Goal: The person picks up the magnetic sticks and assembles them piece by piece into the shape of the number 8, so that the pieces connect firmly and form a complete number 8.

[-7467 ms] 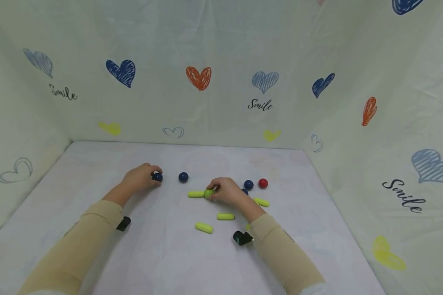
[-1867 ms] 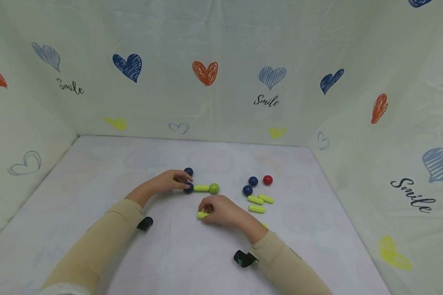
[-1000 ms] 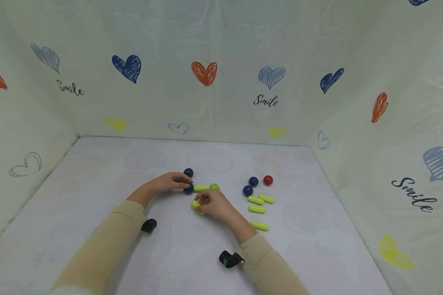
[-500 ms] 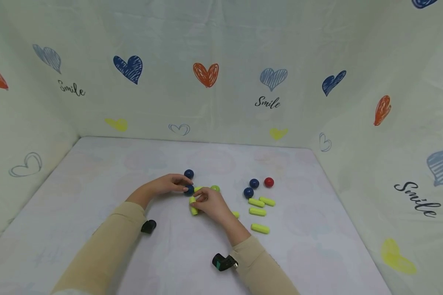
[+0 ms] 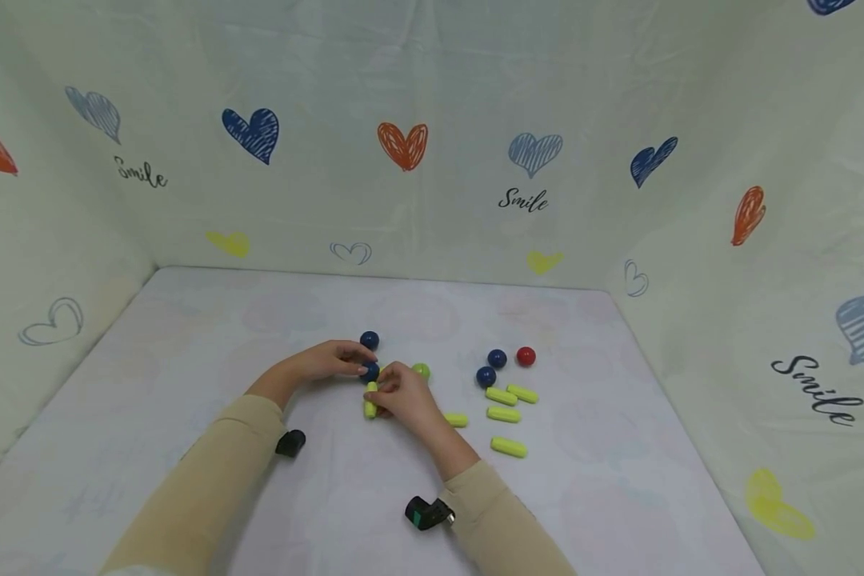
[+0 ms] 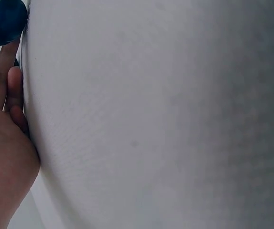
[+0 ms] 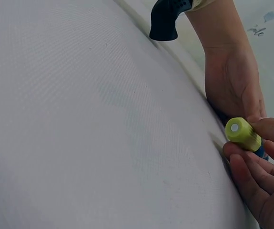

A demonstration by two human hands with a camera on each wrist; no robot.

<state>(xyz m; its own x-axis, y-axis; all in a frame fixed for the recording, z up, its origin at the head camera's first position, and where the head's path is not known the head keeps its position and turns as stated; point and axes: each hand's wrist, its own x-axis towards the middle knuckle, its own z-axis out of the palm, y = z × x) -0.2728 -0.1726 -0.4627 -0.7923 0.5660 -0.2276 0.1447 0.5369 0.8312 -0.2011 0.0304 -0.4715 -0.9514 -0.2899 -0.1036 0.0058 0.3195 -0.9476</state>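
My left hand (image 5: 315, 362) pinches a blue ball (image 5: 370, 372) between thumb and fingertips; the left wrist view shows this ball (image 6: 5, 21) at the fingers. In my right hand (image 5: 412, 396) is a yellow-green building rod (image 5: 370, 402), pointing towards me just in front of that ball. Its near end (image 7: 235, 128) carries a pale round disc in the right wrist view; the far end meets or nearly meets the ball. A green ball (image 5: 421, 370) shows behind the right hand, which mostly hides the rod between the two balls. Another blue ball (image 5: 370, 341) lies beyond the left fingers.
To the right are two blue balls (image 5: 497, 358), a red ball (image 5: 526, 356) and several loose yellow-green rods (image 5: 503, 414). One rod (image 5: 457, 420) lies beside the right wrist. Black wrist cameras (image 5: 426, 514) hang below both sleeves. A heart-printed cloth (image 5: 432, 216) stands behind the white table (image 5: 317, 496).
The left hand brought a blue ball rightward to the rod with the green ball, then stayed there. The right hand left the green ball, took another rod, carried it leftward and turned it lengthwise.
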